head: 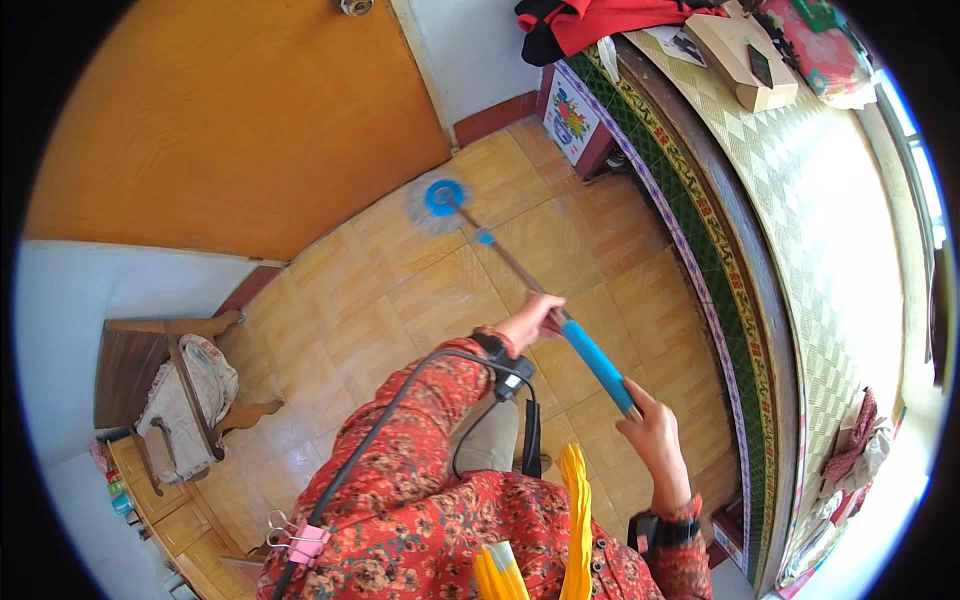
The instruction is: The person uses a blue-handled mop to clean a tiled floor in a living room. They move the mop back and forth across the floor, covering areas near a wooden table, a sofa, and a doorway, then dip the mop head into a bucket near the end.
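Both of my hands are closed around the handle of a spin mop (517, 266). My left hand (534, 321) grips the metal pole just below the blue grip sleeve (596, 360). At the sleeve's upper end, my right hand (651, 429) holds the pole near its tip. The mop's round blue head (445, 197), with a pale, blurred fringe around it, rests on the tiled floor (420, 300) close to the bottom of an orange door (247, 135). A blue collar (484, 237) sits partway along the pole.
A raised platform (832, 262) with a patterned mat runs along the right, holding a cardboard box (739, 64) and folded cloths (851, 450). To the left stands a wooden chair (135, 367) draped with pale fabric. Behind it is a wooden cabinet (176, 517). A cable (390, 405) runs along my left sleeve.
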Motion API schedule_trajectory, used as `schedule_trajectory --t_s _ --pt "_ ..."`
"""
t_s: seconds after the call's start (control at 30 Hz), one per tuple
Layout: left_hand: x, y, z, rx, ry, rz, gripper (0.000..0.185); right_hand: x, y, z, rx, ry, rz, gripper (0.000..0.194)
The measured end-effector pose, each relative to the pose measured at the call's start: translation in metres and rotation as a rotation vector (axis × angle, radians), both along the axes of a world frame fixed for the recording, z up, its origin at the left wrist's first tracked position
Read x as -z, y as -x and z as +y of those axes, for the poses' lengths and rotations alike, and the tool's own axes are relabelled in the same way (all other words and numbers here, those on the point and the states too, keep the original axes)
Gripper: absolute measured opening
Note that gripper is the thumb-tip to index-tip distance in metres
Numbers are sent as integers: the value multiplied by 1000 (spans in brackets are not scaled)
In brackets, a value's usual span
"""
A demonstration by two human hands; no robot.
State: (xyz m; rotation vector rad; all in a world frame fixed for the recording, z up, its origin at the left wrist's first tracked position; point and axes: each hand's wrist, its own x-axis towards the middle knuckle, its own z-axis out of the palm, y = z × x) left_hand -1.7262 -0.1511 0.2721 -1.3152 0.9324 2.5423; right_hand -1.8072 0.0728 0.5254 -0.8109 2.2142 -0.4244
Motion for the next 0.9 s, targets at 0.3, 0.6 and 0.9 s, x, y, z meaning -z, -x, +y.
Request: schedule_trajectory --t_s 0.3,0.6,0.9 --pt "-8 102 -17 168 667 30 44 65 44 -41 217 184 -15 71" --pt "-44 97 -28 659 1367 -26 82 63 77 -91 388 247 -226 69" --pt "-40 75 124 1109 1356 252 71 17 12 106 555 -1 -315 78"
